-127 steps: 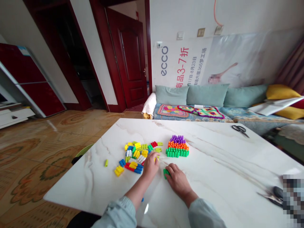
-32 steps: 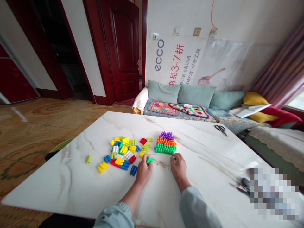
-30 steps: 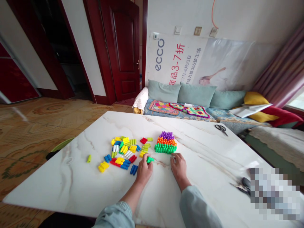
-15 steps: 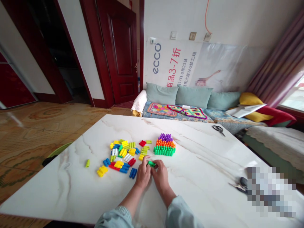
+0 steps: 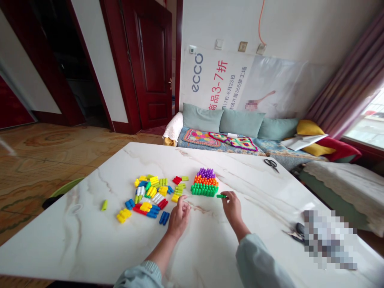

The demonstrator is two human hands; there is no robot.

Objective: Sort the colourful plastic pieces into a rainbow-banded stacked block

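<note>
Between the fingertips of my right hand (image 5: 231, 206) is a small green piece (image 5: 221, 196), just right of the front corner of a block of upright pegs. That block has green pegs (image 5: 204, 190) in front, orange pegs (image 5: 206, 181) in the middle and purple pegs (image 5: 206, 173) at the back. My left hand (image 5: 179, 216) is over the table with its fingers apart and nothing in it. To its left lies a loose pile of yellow, blue, red, white and lime pieces, with a dark blue piece (image 5: 164, 218) nearest the hand.
A lone lime piece (image 5: 104, 205) lies on the white marble table (image 5: 90, 240) at the left. Black scissors (image 5: 271, 163) are near the far right edge, and another dark-handled tool (image 5: 300, 230) rests at the right beside a blurred patch. Behind stands a sofa with cushions (image 5: 241, 121).
My hands have parted. My right hand has moved right and forward with the green piece, and my left hand has let go of it. The view has shifted slightly.
</note>
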